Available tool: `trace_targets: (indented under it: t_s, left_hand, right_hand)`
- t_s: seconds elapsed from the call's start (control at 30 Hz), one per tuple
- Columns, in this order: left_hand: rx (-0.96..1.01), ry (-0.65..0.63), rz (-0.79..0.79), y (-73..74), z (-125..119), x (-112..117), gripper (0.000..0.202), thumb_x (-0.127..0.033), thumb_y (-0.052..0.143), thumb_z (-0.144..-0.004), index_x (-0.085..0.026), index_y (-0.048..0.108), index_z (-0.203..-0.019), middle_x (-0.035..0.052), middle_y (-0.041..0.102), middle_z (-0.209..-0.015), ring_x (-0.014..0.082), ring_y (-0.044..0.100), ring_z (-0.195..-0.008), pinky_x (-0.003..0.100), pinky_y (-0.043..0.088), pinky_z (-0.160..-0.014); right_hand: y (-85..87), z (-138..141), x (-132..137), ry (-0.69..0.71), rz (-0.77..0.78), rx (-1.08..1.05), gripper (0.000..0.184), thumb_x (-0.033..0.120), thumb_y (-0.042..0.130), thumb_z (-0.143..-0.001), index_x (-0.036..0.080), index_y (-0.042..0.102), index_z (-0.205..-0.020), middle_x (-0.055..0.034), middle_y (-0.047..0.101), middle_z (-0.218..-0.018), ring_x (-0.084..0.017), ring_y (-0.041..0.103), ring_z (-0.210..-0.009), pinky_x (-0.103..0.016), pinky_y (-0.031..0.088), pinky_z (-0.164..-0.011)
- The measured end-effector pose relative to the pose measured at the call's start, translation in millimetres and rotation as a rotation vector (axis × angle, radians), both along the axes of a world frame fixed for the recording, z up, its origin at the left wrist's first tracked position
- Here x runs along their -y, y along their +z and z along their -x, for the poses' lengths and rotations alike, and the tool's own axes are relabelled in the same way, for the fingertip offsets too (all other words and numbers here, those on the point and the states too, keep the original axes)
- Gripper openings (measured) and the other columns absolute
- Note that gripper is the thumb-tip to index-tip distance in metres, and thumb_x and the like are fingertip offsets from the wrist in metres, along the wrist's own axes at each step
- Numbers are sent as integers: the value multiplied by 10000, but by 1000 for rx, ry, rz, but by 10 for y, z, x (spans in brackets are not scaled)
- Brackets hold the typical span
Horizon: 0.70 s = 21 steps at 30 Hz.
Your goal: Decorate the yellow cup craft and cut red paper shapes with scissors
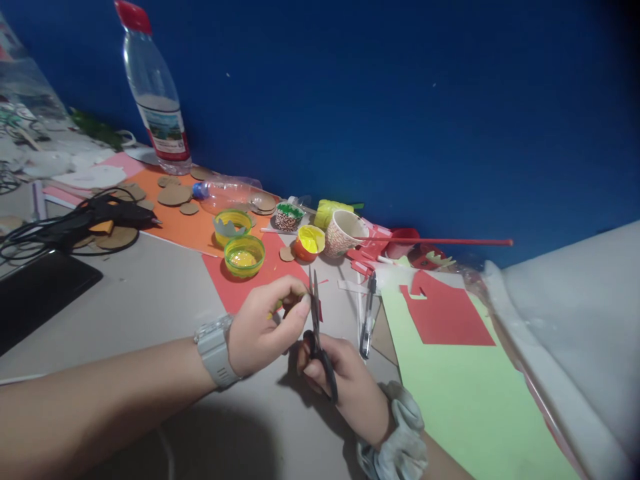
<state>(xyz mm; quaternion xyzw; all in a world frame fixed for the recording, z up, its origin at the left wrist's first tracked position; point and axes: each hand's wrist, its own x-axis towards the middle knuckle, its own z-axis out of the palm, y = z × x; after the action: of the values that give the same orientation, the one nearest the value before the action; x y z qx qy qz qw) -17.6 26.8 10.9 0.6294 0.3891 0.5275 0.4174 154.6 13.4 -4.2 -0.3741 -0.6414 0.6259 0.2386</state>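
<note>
My right hand (350, 377) is wrapped round the dark handles of a pair of scissors (315, 325). The blades point up and away and look slightly parted. Beside the blades, my left hand (270, 323) is closed in a pinch, thumb against fingers. Whatever sits between those fingertips is hidden or too small to name. A small dark red scrap (321, 311) shows just right of the blades; I cannot tell whether it is held or lies on the table.
Yellow-green rings (244, 272) sit on red and orange paper, near a patterned paper cup (336, 245). A black glue gun (113, 210) and phone (43, 297) lie left. A tall bottle (159, 110) stands behind. A pen (369, 313) and green paper (465, 393) lie right.
</note>
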Motion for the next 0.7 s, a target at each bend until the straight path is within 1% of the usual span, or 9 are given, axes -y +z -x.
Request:
trace_targets:
  t_s: [0.27,0.5,0.7]
  left_hand:
    - [13,-3,-9,-12,-3,4,152,-177,447,-933,-198,445,-782,-76,453,-592,56,423,-451,212,374,-498]
    - [78,-21,63,-81,-6,17,177,-234,418,-976,-201,461,-807,-75,471,-596,58,431,-456,200,382,-498]
    - [78,-15,102,-72,-8,25,181,-263,415,-976,-199,472,-817,-64,478,-602,72,440,-454,210,388,-480]
  right_hand:
    - [1,4,-5,-2,4,9,566,713,553,-807,160,505,-695,34,429,-588,-99,354,-550,-229,271,-496]
    - [20,7,1,-12,7,7,552,694,569,-812,158,509,-696,39,425,-585,-94,351,-547,-226,273,-497]
    - [16,14,-7,-3,22,-15,569,718,564,-796,160,513,-694,40,424,-575,-96,354,-535,-227,276,-492]
